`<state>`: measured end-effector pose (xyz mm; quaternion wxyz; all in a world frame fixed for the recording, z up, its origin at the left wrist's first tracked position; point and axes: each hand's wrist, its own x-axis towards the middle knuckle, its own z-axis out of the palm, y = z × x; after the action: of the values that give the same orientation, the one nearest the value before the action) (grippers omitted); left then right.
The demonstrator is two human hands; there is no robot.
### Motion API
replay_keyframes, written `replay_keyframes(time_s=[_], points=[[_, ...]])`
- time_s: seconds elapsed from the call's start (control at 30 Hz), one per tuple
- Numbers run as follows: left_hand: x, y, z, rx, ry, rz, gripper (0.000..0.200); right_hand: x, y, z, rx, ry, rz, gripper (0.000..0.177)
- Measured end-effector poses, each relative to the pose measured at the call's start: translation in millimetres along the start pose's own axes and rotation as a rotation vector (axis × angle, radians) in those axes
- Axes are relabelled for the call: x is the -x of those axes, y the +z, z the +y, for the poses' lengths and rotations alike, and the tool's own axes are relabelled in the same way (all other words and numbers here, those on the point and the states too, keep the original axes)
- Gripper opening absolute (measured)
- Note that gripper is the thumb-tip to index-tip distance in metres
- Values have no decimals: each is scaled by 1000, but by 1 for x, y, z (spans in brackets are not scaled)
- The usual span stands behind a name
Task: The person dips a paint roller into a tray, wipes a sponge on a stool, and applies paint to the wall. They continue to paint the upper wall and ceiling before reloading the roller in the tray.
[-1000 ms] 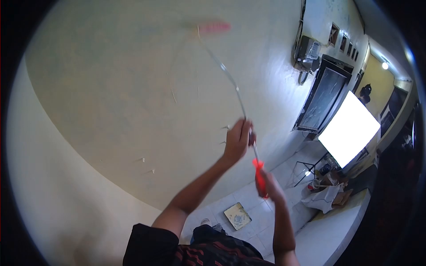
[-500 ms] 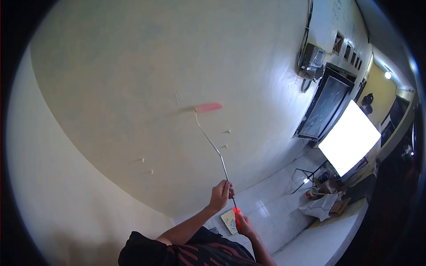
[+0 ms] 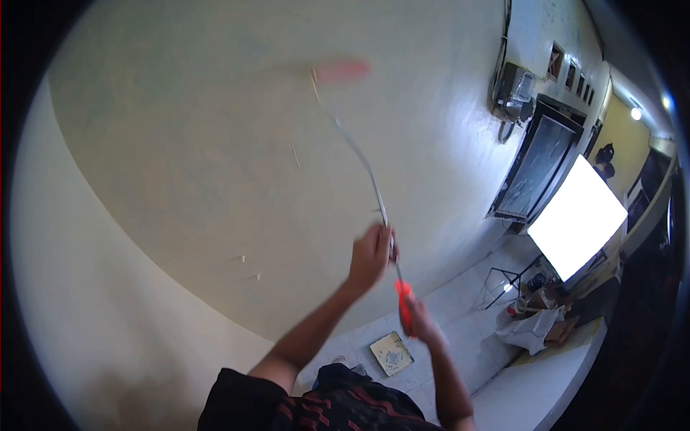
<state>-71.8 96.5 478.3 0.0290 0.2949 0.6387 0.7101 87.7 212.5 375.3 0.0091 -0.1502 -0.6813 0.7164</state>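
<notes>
Tray [image 3: 392,353] on floor [image 3: 471,343] below roller [image 3: 343,70]

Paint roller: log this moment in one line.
left hand: grips metal rod; right hand: grips red handle; roller head: blurred, contact with wall unclear

A white square panel [image 3: 578,219] glows at the right of the frame, a dark stand [image 3: 515,279] below it. Upper right are a meter box [image 3: 515,87] and a dark-framed pane [image 3: 537,164] (door or window, I cannot tell). Lower right lies a whitish sack [image 3: 530,330].
</notes>
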Motion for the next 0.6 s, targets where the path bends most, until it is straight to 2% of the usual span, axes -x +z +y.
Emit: replay_keyframes(time_s=[0.07,0.1,0.13,0.17,0.2,0.23,0.3,0.37,0.47,0.5,0.6], points=[[61,-3,-67,-90,-93,-15,32,20,11,92,-31,120,47,59],[90,-5,-89,-79,-164,-31,32,19,5,168,81,138,54,57],[113,-7,-111,-101,-179,-46,31,42,17,166,-14,166,35,58],[119,-6,-113,-104,-175,-48,31,46,23,194,-55,141,50,56],[123,-5,-113,-93,-193,-44,31,48,23,191,-55,153,56,55],[122,-6,-105,-87,-210,-39,31,50,26,184,-56,164,58,55],[92,-7,-83,-108,-79,13,30,31,19,144,29,33,63,55],[41,-4,-39,-83,34,90,29,7,17,66,-15,45,63,59],[-35,-7,44,3,228,140,29,-18,16,-58,36,-116,3,62],[-51,-9,60,31,277,147,31,-23,17,-83,42,-145,-21,62],[-64,-19,74,109,315,116,31,-30,26,-103,10,-138,-56,62]])
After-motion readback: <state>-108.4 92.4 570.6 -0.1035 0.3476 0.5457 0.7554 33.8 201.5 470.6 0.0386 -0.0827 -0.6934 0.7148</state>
